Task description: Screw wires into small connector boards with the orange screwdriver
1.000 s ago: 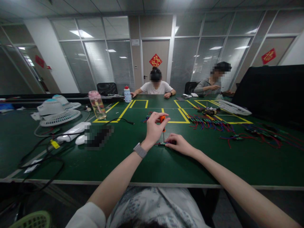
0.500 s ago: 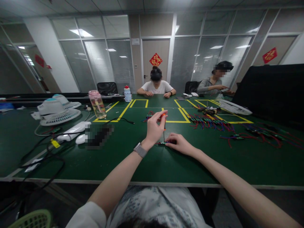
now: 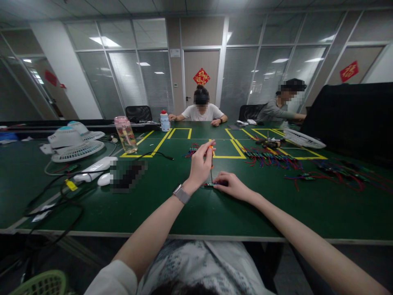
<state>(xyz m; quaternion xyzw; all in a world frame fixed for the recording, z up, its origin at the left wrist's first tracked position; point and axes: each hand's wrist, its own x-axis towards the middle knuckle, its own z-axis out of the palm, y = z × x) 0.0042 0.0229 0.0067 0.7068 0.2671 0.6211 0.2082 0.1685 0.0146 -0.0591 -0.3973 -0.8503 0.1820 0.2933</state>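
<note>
My left hand (image 3: 201, 164) is closed round the orange handle of a screwdriver (image 3: 211, 174), which stands nearly upright with its thin shaft pointing down. The screwdriver's tip meets a small green circuit board (image 3: 209, 185) lying on the green table (image 3: 172, 213). Pinched at the board's right end are the fingers of my right hand (image 3: 229, 185), which rests low on the tabletop. Red wire shows at the board's left end. Whatever lies under my right palm is hidden. Behind my left hand sits a small bunch of wired boards (image 3: 193, 149), partly covered.
Many wired boards (image 3: 273, 156) lie to the right, with more (image 3: 307, 177) nearer. Left stand a pink-lidded bottle (image 3: 125, 135), white fans (image 3: 76, 149), a power strip (image 3: 96, 169) and black cables (image 3: 81, 205). Two people (image 3: 201, 110) sit across the table. A dark screen (image 3: 356, 123) is at right.
My left hand and the screwdriver have shifted only slightly; my right hand stays at the board. Across the table, one person's hand moved toward the blue bottle, and the other person's arm reached right.
</note>
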